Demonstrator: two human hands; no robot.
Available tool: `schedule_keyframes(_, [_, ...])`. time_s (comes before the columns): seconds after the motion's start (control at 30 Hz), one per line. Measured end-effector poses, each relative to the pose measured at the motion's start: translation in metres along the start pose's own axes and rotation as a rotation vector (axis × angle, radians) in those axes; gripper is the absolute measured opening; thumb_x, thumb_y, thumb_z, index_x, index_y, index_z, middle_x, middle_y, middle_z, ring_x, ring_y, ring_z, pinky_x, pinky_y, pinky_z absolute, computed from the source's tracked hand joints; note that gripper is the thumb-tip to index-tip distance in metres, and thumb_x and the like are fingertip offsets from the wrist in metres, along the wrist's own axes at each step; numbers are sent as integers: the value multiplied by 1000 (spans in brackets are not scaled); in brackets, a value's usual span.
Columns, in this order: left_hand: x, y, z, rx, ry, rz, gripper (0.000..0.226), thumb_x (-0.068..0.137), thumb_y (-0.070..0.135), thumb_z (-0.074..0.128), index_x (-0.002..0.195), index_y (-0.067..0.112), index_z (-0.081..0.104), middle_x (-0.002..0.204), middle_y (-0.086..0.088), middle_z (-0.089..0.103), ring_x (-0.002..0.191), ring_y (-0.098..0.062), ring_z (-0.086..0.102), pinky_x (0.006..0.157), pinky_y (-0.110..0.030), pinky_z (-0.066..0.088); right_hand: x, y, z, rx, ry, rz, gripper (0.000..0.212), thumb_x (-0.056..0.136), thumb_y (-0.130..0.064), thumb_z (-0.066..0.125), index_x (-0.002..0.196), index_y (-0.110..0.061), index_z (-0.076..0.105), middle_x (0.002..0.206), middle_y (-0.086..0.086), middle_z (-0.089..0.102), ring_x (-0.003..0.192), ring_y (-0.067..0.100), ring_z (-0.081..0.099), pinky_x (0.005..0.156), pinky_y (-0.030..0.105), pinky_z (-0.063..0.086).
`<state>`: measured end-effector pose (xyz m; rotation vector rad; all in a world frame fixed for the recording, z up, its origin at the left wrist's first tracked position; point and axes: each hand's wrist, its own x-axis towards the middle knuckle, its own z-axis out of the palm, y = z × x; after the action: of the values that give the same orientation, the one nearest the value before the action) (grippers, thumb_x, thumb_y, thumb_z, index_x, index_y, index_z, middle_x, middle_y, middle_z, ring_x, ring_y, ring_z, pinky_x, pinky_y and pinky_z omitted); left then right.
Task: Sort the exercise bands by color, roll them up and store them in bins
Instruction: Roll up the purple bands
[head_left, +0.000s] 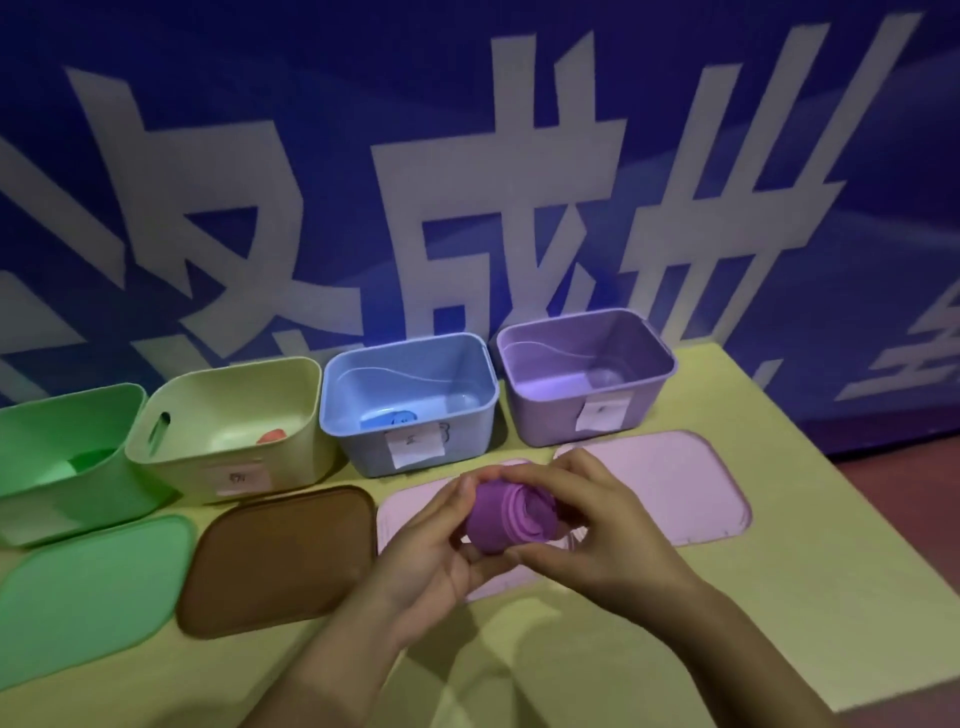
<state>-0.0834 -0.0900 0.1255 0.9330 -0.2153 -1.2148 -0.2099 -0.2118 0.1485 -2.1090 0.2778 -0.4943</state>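
A rolled purple band (511, 515) is held above the table between both hands. My left hand (434, 545) cups it from the left and below, fingers curled round it. My right hand (592, 530) grips it from the right, thumb under and fingers over the top. Behind stand four open bins in a row: green bin (31, 499) with a green roll (88, 460) inside, cream bin (171, 467) with an orange roll (271, 435), blue bin (363, 447) with a blue roll (389, 418), and purple bin (540, 421), whose inside shows no band.
Lids lie in front of the bins: a green lid (88, 592), a brown lid (280, 556), a pink lid (410, 509) under my hands and another pink lid (691, 483) at the right. The yellow table (779, 597) ends at the right. A blue banner wall (467, 156) rises behind.
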Motion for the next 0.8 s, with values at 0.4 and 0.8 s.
schedule_keyframes(0.4, [92,11,53,302,285,-29,28,97,34,47,116,18,61,114,-15,60,80,-27,69,66,-31,56,84,61,-105,-301,81,189,61,64,-27,86,118,-32,56,108,-5,47,96,12,51,80,20,49])
schedule_keyframes(0.8, [172,52,32,314,335,-34,27,95,36,51,111,15,59,114,-12,66,77,-21,69,68,-30,55,224,168,-97,-593,-133,437,61,66,-28,83,118,-23,53,116,9,49,97,26,52,78,26,47])
